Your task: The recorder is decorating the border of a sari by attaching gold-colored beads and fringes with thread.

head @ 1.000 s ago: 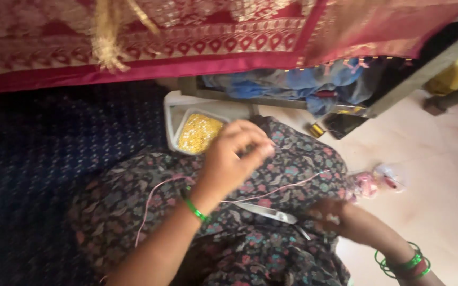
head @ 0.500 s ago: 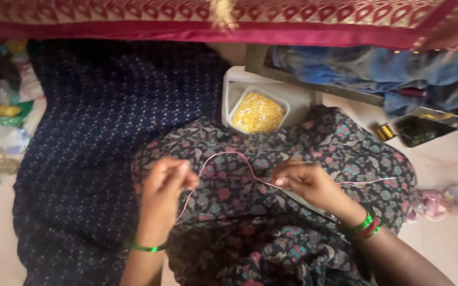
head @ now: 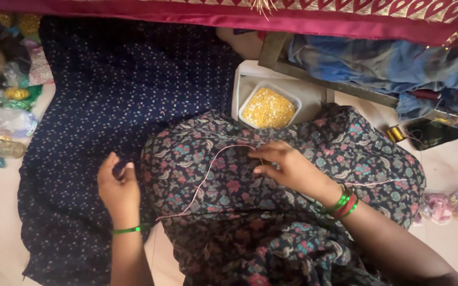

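Right hand (head: 287,169) pinching pink thread (head: 202,182); left hand (head: 117,188) loosely curled on dark cloth (head: 107,95).

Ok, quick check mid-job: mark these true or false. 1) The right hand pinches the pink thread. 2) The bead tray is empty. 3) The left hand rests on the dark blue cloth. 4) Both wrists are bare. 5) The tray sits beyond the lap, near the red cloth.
1) The right hand pinches the pink thread: true.
2) The bead tray is empty: false, it is full of yellow beads.
3) The left hand rests on the dark blue cloth: true.
4) Both wrists are bare: false, each wears bangles.
5) The tray sits beyond the lap, near the red cloth: true.
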